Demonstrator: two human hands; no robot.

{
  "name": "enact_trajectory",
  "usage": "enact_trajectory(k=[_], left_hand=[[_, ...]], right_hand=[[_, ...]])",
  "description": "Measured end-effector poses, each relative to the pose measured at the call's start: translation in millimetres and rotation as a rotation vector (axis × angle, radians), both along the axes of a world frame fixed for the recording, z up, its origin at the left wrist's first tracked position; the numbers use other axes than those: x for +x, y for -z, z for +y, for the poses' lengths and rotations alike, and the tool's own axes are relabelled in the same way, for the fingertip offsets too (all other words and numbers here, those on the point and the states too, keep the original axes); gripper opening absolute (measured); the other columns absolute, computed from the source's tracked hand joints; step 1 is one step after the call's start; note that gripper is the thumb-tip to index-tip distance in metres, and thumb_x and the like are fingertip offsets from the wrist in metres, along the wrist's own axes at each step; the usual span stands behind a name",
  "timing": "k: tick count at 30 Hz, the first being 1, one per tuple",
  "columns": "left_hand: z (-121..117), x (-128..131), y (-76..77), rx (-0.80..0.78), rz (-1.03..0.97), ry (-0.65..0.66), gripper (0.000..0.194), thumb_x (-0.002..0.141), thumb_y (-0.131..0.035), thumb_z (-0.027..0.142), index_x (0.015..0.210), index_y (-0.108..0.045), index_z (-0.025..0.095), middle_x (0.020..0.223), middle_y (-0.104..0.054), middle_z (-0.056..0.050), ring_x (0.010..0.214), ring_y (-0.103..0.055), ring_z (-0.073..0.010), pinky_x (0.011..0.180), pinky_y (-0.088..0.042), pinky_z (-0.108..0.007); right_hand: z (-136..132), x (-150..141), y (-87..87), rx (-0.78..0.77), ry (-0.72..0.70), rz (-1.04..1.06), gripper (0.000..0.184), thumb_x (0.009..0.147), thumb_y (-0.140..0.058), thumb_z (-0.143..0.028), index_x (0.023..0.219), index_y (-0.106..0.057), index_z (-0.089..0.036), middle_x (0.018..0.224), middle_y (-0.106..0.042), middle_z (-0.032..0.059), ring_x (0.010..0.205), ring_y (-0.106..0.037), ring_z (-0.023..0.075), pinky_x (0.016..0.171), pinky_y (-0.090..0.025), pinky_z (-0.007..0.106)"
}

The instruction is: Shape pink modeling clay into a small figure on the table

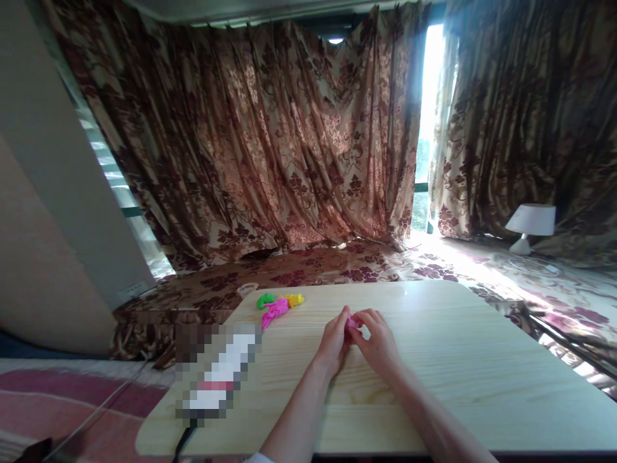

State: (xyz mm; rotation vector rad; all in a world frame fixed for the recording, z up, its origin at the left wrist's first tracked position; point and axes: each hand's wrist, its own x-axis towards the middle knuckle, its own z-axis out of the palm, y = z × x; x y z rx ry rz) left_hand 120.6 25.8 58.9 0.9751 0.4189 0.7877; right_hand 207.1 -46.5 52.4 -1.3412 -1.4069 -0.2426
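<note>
Over the middle of the table, my two hands meet around a small pink piece, soft-looking, its kind too small to make out. My left hand is closed on its left side, and most of those fingers are hidden behind the thumb. From the right, my right hand pinches the same piece between thumb and forefinger. Farther off to the left lie a bright pink crumpled thing, a curled green thing and a yellow thing, close together.
The pale wooden table has rounded corners. A pixelated patch covers an object at its left, with a black cable running off. Beyond stands a flowered ledge before patterned curtains. A white lamp is at right.
</note>
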Motion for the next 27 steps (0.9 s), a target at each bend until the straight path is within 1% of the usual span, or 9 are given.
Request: enact_trajectory(k=[3, 9, 12, 14, 16, 19, 23, 25, 27], left_hand=[[1, -1, -1.9, -0.011, -0.027, -0.025, 0.039, 0.069, -0.065, 0.052, 0.066, -0.056, 0.014, 0.058, -0.053, 0.002, 0.052, -0.048, -0.0082, 0.05, -0.038, -0.02], [8, -3, -1.2, -0.065, -0.012, -0.1, 0.047, 0.072, -0.057, 0.058, 0.052, -0.038, 0.019, 0.04, -0.033, 0.009, 0.033, -0.026, -0.0044, 0.035, -0.015, -0.019], [7, -3, -0.4, -0.095, -0.003, -0.083, 0.05, 0.073, -0.055, 0.059, 0.05, -0.034, 0.02, 0.036, -0.025, 0.011, 0.03, -0.018, -0.0038, 0.034, -0.011, -0.02], [3, -4, -2.5, -0.107, 0.001, -0.019, 0.05, 0.072, -0.052, 0.064, 0.052, -0.041, 0.02, 0.036, -0.029, 0.01, 0.03, -0.023, -0.0047, 0.035, -0.018, -0.02], [-3, -5, -7.5, -0.103, 0.002, 0.072, 0.053, 0.073, -0.046, 0.069, 0.06, -0.052, 0.018, 0.042, -0.044, 0.005, 0.035, -0.038, -0.0079, 0.04, -0.031, -0.022], [-11, -9, -18.1, -0.071, -0.002, 0.207, 0.064, 0.075, -0.036, 0.073, 0.08, -0.062, 0.015, 0.062, -0.062, -0.005, 0.055, -0.058, -0.0158, 0.056, -0.042, -0.027], [-16, -10, -24.8, -0.016, 0.018, 0.308, 0.066, 0.078, -0.033, 0.071, 0.102, -0.06, 0.015, 0.081, -0.068, -0.01, 0.071, -0.063, -0.0209, 0.064, -0.045, -0.031], [-16, -7, -21.4, 0.021, 0.04, 0.295, 0.064, 0.079, -0.037, 0.068, 0.109, -0.056, 0.016, 0.083, -0.069, -0.011, 0.072, -0.064, -0.0214, 0.063, -0.044, -0.031], [-15, -4, -15.3, 0.072, 0.054, 0.233, 0.059, 0.08, -0.042, 0.063, 0.113, -0.054, 0.016, 0.084, -0.069, -0.01, 0.073, -0.063, -0.02, 0.061, -0.044, -0.029]], right_hand=[[-1, -4, -1.4, 0.002, -0.05, -0.024, 0.019, 0.079, -0.057, -0.013, 0.094, -0.063, -0.023, 0.091, -0.062, 0.0048, 0.085, -0.055, 0.0214, 0.077, -0.047, 0.035], [-4, 3, 0.7, 0.02, -0.031, 0.022, 0.022, 0.085, -0.044, -0.011, 0.098, -0.061, -0.019, 0.086, -0.061, 0.0074, 0.083, -0.055, 0.0219, 0.075, -0.047, 0.037], [-8, -1, -3.1, 0.008, -0.059, 0.009, 0.023, 0.084, -0.046, -0.013, 0.099, -0.062, -0.02, 0.093, -0.061, 0.0086, 0.09, -0.055, 0.0236, 0.081, -0.045, 0.04], [-10, -8, -8.7, -0.005, -0.091, -0.009, 0.027, 0.083, -0.05, -0.014, 0.106, -0.061, -0.022, 0.104, -0.061, 0.0093, 0.099, -0.053, 0.0249, 0.087, -0.043, 0.042], [-11, -15, -14.1, -0.016, -0.127, -0.022, 0.032, 0.08, -0.055, -0.017, 0.111, -0.061, -0.024, 0.112, -0.06, 0.0081, 0.104, -0.052, 0.0255, 0.093, -0.04, 0.043], [-8, -14, -15.7, -0.015, -0.139, 0.018, 0.031, 0.079, -0.059, -0.02, 0.109, -0.063, -0.026, 0.109, -0.063, 0.0059, 0.103, -0.054, 0.0244, 0.096, -0.039, 0.042], [0, 5, -6.2, 0.032, -0.025, 0.251, 0.028, 0.089, -0.044, -0.029, 0.111, -0.058, -0.02, 0.1, -0.065, 0.0094, 0.089, -0.061, 0.0218, 0.078, -0.05, 0.037], [2, 16, -2.3, 0.061, 0.041, 0.391, 0.03, 0.093, -0.036, -0.032, 0.109, -0.056, -0.016, 0.092, -0.065, 0.0094, 0.076, -0.062, 0.0196, 0.064, -0.051, 0.031], [1, 23, -1.6, 0.074, 0.081, 0.498, 0.03, 0.092, -0.036, -0.037, 0.093, -0.058, -0.016, 0.072, -0.062, 0.0039, 0.06, -0.059, 0.0169, 0.053, -0.047, 0.027]])
